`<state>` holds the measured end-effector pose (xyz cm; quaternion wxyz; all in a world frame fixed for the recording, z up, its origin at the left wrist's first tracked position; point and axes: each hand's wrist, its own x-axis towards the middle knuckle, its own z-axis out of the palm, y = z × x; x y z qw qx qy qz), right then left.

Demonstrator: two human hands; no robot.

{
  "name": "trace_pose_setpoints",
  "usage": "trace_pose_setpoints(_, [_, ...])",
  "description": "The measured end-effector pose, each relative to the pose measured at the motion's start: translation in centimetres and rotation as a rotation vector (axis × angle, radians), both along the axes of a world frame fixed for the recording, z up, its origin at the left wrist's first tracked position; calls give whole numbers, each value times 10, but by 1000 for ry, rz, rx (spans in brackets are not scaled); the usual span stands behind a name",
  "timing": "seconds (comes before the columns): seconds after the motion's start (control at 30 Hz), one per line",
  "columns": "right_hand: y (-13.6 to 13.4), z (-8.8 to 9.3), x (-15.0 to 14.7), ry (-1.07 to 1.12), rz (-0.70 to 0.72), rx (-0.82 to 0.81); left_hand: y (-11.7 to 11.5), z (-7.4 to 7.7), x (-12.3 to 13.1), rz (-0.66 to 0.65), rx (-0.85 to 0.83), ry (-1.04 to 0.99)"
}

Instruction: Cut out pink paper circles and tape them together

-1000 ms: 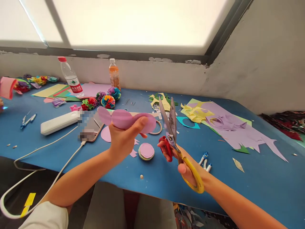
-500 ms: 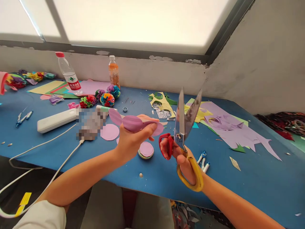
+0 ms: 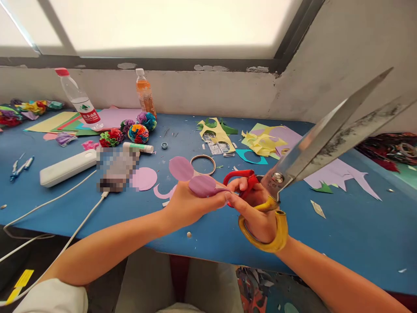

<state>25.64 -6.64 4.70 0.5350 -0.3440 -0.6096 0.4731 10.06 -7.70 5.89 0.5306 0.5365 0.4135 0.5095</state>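
Observation:
Over the middle of the blue table, my left hand (image 3: 192, 204) is closed on a purple paper cutout (image 3: 202, 184) with rounded, petal-like lobes. My right hand (image 3: 257, 211) has its fingers through the red and yellow handles of a large pair of scissors (image 3: 293, 161). The blades are parted and point up to the right, away from the paper. My right fingertips meet the paper's edge beside my left thumb. Purple paper circles (image 3: 145, 179) lie left of my hands, and a tape roll (image 3: 203, 164) lies just behind them.
Purple paper scraps (image 3: 335, 171) and yellow scraps (image 3: 263, 141) spread at the right. Tissue-paper pompoms (image 3: 138, 133), a glue stick (image 3: 138, 148) and two bottles (image 3: 146, 93) stand or lie at the back left. A white cable (image 3: 87, 217) crosses the table's left front edge.
My right hand has come left to the paper, and the scissors have swung from upright to leaning right. The paper has turned in my left hand. The view has shifted slightly.

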Motion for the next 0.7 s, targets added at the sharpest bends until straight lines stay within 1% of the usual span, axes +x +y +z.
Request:
trace_pose_setpoints(0.13, [-1, -1, -2, 17, -105, 32, 0, -5, 4, 13, -2, -53])
trace_pose_setpoints(0.2, [-1, 0, -1, 9, -113, 32, 1, -5, 5, 33, -12, -104])
trace_pose_setpoints(0.27, [-1, -1, 0, 14, -44, 13, 3, -3, 3, 70, -1, -156])
trace_pose_setpoints(0.33, [0, -4, 2, 41, 63, -26, 5, 1, -2, 114, 27, -216])
trace_pose_setpoints(0.43, [3, -7, 4, -1, 171, -128, 8, 8, -9, 148, 94, -320])
trace_pose_setpoints(0.57, [6, -4, 6, -188, 175, -251, 13, 14, -17, 179, 184, -400])
trace_pose_setpoints(0.63, [6, -2, 6, -256, 168, -277, 17, 16, -19, 218, 214, -419])
trace_pose_setpoints(0.7, [6, -1, 6, -304, 172, -270, 20, 17, -20, 263, 227, -437])
